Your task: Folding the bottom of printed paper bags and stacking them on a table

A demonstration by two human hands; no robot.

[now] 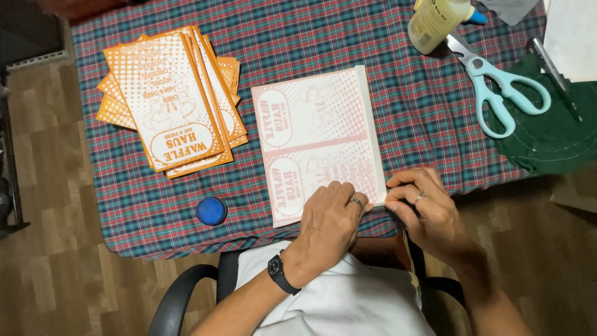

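Plaid cloth in green, red and blue covers a small table over a wood-look floor, seen from the head camera looking straight down.

At the centre lies a pale pink printed sheet, face down and folded along its right side. The left hand, ringed and wearing a dark wristwatch, presses flat on the sheet's corner at 6 o'clock, fingers spread. The right hand pinches the folded flap edge at about 4 o'clock; what lies under its fingertips is hard to tell.

The step in hand looks like creasing or sealing that side flap; the next move would call for steady pressure along the fold.

At 10 o'clock sits a fanned stack of orange printed bags; a blue cap at 8; a glue bottle and pale blue scissors at 1 to 2 o'clock.
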